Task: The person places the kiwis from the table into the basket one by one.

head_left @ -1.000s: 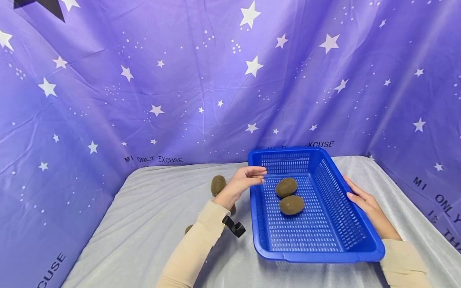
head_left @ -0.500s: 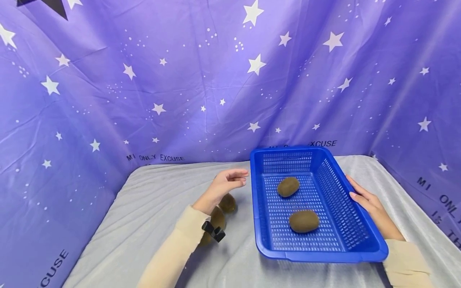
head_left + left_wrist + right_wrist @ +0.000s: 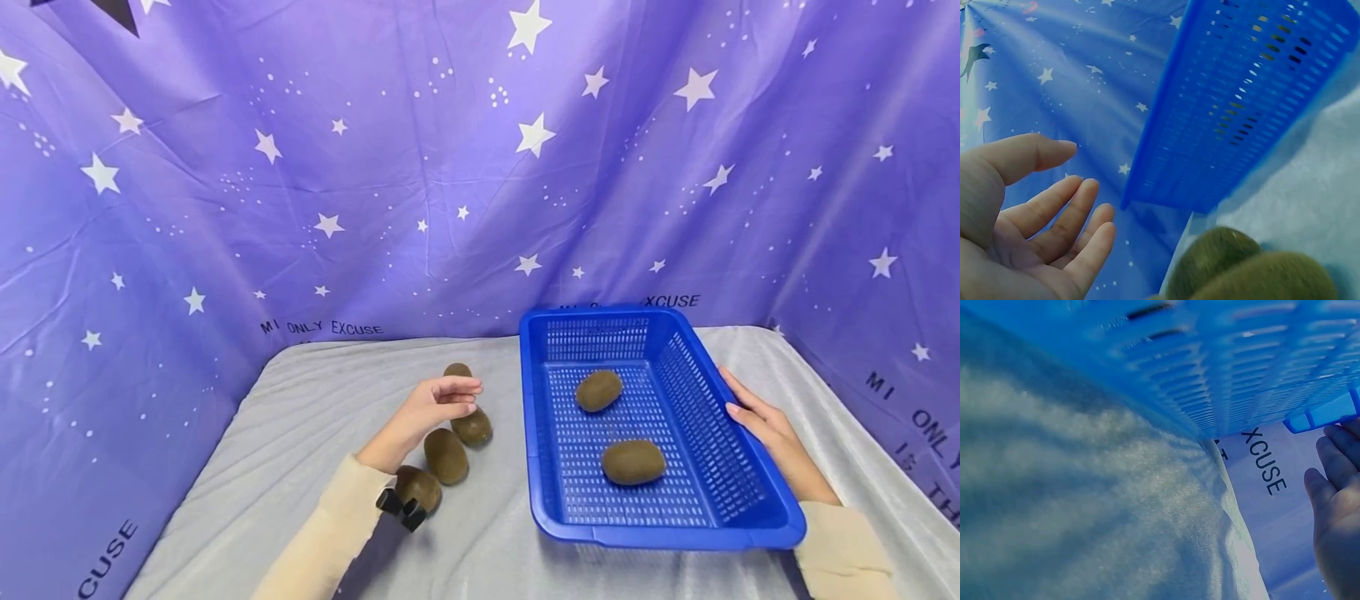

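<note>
In the head view, the blue basket (image 3: 675, 537) stands on the cloth-covered bench (image 3: 315, 467), with two kiwis (image 3: 633, 462) lying apart on its floor. Left of the basket, four other kiwis (image 3: 447, 457) make a slanting row on the bench, the farthest one partly behind the left hand (image 3: 422, 412). This hand is over the row, with a moderate gap between thumb and fingers, and holds nothing. At the right outer side of the basket rests the right hand (image 3: 768, 425), its fingers rather straight. I judge each kiwi light, firm but bruisable, and its fuzzy skin not very slippery; it is best taken around the middle, with soft pressure. The basket should be light and a little flexible, so its edge is the good place to hold. Its top is open, but the raised left edge must be cleared; between this edge and the row there is bare cloth. In the left wrist view, the left hand is apart from the basket's left outer wall, and kiwis show in front of that wall. In the right wrist view, the right hand's fingertips are at the basket's upper edge; how firmly they press, I cannot tell.
</note>
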Demonstrator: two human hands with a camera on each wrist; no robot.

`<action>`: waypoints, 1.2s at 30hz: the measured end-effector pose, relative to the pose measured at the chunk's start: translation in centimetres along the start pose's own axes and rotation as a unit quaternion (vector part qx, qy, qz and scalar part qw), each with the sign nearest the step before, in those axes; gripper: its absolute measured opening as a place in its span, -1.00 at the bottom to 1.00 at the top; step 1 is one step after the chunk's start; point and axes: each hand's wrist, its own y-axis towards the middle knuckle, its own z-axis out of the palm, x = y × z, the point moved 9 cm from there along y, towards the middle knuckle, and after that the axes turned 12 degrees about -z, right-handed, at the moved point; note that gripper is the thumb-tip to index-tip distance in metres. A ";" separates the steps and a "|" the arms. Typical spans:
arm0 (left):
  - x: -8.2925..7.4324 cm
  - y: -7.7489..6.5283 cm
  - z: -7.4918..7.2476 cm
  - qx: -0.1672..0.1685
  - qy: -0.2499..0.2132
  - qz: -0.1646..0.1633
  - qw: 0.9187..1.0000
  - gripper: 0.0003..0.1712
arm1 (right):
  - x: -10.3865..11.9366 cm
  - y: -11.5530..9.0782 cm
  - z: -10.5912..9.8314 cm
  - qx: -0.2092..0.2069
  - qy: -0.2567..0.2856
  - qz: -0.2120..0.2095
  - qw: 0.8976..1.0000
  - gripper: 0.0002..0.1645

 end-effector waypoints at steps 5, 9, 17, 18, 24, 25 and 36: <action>1.1 -1.4 -0.8 -0.002 0.021 -0.003 1.000 -0.51 | -0.2 -0.1 0.0 -0.006 0.002 0.004 1.000 -0.36; 1.9 -2.5 -1.9 -0.009 0.031 0.004 0.999 -0.51 | -0.2 0.1 0.0 -0.011 0.002 0.000 1.000 -0.36; 3.5 -5.4 -3.7 -0.018 0.042 0.008 0.999 -0.47 | -0.2 -0.1 0.2 -0.005 -0.035 0.001 0.999 -0.36; 3.7 -5.6 -3.8 -0.017 0.042 0.007 0.999 -0.46 | -0.2 -0.1 0.2 -0.005 -0.032 0.001 0.999 -0.36; 4.3 -6.4 -3.7 0.004 0.042 0.024 0.999 -0.48 | 0.2 -0.2 0.1 0.000 0.007 -0.005 1.000 -0.36; 4.4 -6.5 -3.6 0.008 0.042 0.030 0.999 -0.49 | 0.2 -0.2 0.1 0.001 0.008 -0.007 1.000 -0.36; 6.0 -8.1 -4.7 -0.017 0.077 0.049 0.996 -0.58 | 0.2 -0.2 0.4 0.012 0.033 -0.014 0.999 -0.37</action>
